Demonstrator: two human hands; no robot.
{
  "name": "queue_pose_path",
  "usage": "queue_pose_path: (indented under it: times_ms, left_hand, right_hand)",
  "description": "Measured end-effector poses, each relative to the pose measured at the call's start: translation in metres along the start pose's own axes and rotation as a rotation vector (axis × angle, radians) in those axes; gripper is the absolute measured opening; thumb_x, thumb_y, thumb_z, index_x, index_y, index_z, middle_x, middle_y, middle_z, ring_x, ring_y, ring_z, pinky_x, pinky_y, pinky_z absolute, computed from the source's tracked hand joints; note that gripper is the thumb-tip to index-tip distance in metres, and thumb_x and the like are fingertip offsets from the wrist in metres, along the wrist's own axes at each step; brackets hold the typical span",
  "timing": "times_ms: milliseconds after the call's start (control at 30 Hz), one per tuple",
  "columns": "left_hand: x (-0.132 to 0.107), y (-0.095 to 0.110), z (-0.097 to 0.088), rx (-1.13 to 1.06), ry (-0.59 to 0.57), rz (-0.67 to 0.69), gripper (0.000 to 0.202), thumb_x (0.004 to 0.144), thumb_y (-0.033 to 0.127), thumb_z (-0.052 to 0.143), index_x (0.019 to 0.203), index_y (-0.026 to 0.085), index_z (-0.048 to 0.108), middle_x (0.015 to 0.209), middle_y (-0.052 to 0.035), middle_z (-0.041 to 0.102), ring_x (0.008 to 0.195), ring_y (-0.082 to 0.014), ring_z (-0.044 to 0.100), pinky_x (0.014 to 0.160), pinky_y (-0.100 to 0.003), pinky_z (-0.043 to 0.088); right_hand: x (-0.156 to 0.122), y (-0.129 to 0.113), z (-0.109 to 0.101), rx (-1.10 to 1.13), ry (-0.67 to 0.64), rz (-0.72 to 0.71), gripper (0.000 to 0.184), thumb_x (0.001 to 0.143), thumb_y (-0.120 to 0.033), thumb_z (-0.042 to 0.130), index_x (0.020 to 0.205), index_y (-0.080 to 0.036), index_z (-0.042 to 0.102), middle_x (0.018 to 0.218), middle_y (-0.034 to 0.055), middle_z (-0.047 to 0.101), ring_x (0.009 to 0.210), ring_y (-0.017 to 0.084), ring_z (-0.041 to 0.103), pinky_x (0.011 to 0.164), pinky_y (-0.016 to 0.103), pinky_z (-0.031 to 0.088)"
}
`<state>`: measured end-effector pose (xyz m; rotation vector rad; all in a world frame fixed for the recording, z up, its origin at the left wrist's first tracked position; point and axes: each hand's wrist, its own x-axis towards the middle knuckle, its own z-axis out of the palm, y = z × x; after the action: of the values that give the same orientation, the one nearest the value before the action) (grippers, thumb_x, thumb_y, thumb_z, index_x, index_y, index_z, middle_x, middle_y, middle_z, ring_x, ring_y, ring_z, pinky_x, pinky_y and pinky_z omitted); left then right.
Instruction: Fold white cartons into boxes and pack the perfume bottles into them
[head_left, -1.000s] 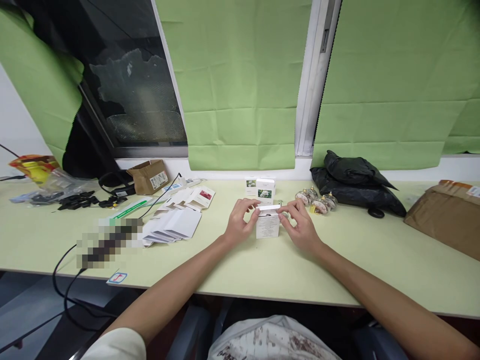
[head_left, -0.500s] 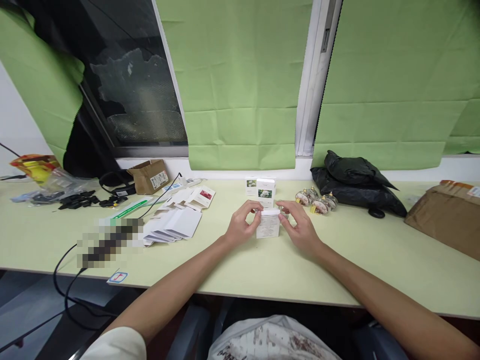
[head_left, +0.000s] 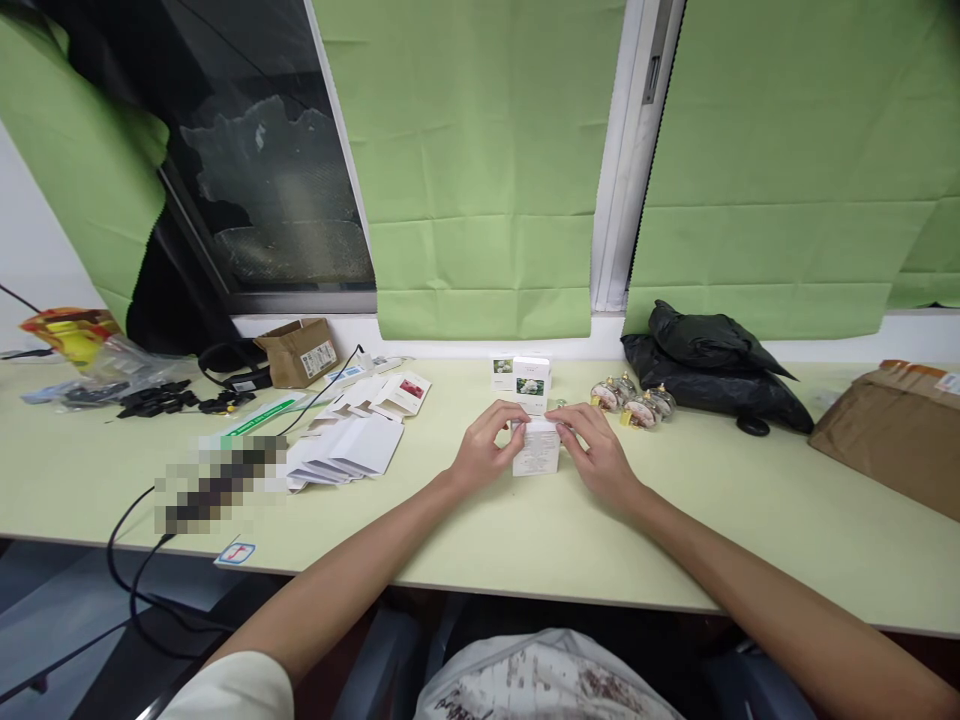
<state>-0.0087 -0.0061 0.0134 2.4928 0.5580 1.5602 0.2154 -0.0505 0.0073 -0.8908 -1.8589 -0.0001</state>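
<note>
The single camera is sitting on the person's head, looking forward and down over the pale green table (head_left: 525, 530). It is facing the window wall straight on, so the green blinds (head_left: 480, 170) are filling the upper half of the picture and the table's near edge is running across the lower part. The left hand (head_left: 484, 450) and right hand (head_left: 600, 455), closed around a small white box (head_left: 535, 455), are lying near the middle, close to the lens, with both forearms stretching up from the bottom corners. The wide lens is taking in the table from the cardboard box (head_left: 298, 352) at the left to the brown parcel (head_left: 892, 430) at the right.
</note>
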Motion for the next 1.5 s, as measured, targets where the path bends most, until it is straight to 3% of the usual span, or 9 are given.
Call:
queue_pose_path:
  times_ms: [333, 767, 1500]
  left_hand:
    - [-0.0006, -0.0025, 0.0007, 0.027, -0.008, 0.018, 0.02, 0.101, 0.018, 0.055, 0.119, 0.022, 0.063, 0.11, -0.0098, 0.068, 0.102, -0.0201, 0.064, 0.082, -0.037, 0.055]
    - [-0.0002, 0.0013, -0.0005, 0.033, -0.016, 0.043, 0.016, 0.099, 0.018, 0.056, 0.113, 0.022, 0.063, 0.108, -0.0106, 0.067, 0.104, -0.022, 0.065, 0.089, -0.041, 0.056]
    - [-0.0026, -0.0018, 0.0012, 0.073, -0.029, 0.059, 0.013, 0.093, 0.024, 0.07, 0.102, 0.022, 0.061, 0.11, -0.0107, 0.064, 0.104, -0.0227, 0.064, 0.087, -0.04, 0.056]
  right_hand:
    - [0.0029, 0.0001, 0.0041, -0.008, 0.025, -0.006, 0.028, 0.108, -0.025, 0.044, 0.125, -0.031, 0.066, 0.11, 0.0065, 0.068, 0.105, 0.027, 0.059, 0.092, 0.046, 0.047]
    - [0.0004, 0.0006, 0.0042, 0.0, 0.021, -0.015, 0.025, 0.106, -0.025, 0.047, 0.118, -0.031, 0.069, 0.111, 0.0078, 0.067, 0.105, 0.028, 0.058, 0.093, 0.049, 0.048]
    - [-0.0004, -0.0028, -0.0004, -0.033, -0.001, -0.033, 0.021, 0.103, -0.025, 0.055, 0.115, -0.03, 0.071, 0.114, 0.0082, 0.067, 0.11, 0.029, 0.059, 0.094, 0.049, 0.05]
